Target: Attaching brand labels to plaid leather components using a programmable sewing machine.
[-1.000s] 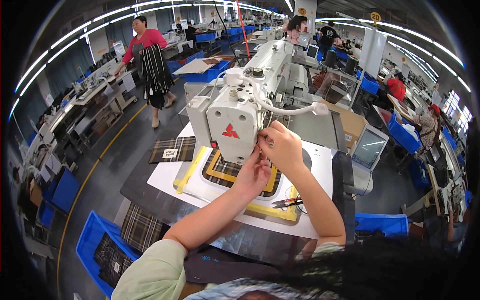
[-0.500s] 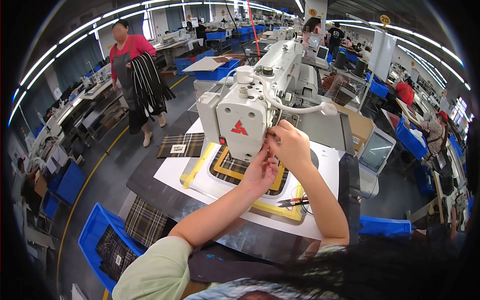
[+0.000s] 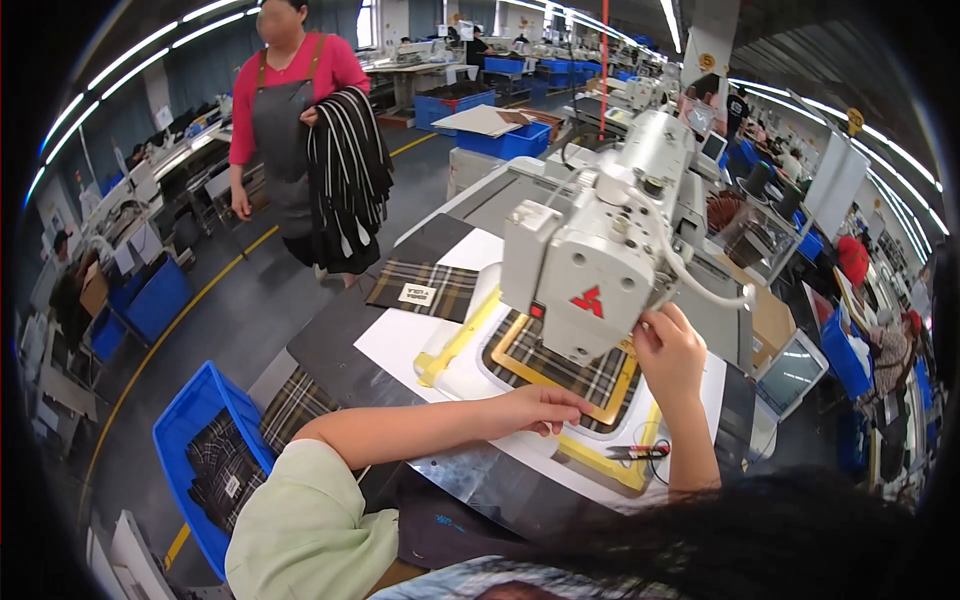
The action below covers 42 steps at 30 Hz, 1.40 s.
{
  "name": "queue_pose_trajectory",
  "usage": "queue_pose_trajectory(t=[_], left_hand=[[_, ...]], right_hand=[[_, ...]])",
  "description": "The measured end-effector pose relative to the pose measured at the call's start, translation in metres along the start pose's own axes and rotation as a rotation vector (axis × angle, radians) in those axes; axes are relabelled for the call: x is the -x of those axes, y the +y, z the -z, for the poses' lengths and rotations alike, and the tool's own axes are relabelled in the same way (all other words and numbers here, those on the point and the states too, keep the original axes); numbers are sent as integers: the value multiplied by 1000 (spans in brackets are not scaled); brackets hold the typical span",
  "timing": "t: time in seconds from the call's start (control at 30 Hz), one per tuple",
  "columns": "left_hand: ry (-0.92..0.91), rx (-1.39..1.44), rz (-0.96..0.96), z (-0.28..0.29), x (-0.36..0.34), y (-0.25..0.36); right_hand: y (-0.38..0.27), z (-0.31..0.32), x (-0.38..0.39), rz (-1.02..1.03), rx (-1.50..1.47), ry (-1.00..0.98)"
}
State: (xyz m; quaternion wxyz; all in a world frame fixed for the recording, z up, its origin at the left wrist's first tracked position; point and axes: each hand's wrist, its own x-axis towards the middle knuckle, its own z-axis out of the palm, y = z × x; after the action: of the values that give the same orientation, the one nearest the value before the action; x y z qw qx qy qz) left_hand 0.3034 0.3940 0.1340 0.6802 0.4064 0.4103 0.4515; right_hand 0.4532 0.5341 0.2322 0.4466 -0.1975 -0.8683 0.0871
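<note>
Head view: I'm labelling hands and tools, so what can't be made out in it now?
In the head view:
- Stitching point: hidden by the white machine head.
- Any thread in the right hand or left hand: too fine to tell.
- Right elbow: hidden by dark hair.
- Top of the co-worker's head: cut off by the upper edge.

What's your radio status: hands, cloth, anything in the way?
Left hand near yellow frame, right hand at machine, grips unclear. Plaid cloth showing inside frame. Snips near right forearm, possible obstacle.
</note>
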Motion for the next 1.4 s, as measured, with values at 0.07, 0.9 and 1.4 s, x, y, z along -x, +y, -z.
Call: queue_pose_trajectory(t=[0.07,0.9,1.4], left_hand=[[6,-72,3,10,15,12],[-320,-568,-589,68,38,-7],[-236,-648,-759,62,41,-11]], right_hand=[[-6,0,0,-37,32,-39],[4,8,20,-251,216,-73],[-15,10,3,-142,192,-82]])
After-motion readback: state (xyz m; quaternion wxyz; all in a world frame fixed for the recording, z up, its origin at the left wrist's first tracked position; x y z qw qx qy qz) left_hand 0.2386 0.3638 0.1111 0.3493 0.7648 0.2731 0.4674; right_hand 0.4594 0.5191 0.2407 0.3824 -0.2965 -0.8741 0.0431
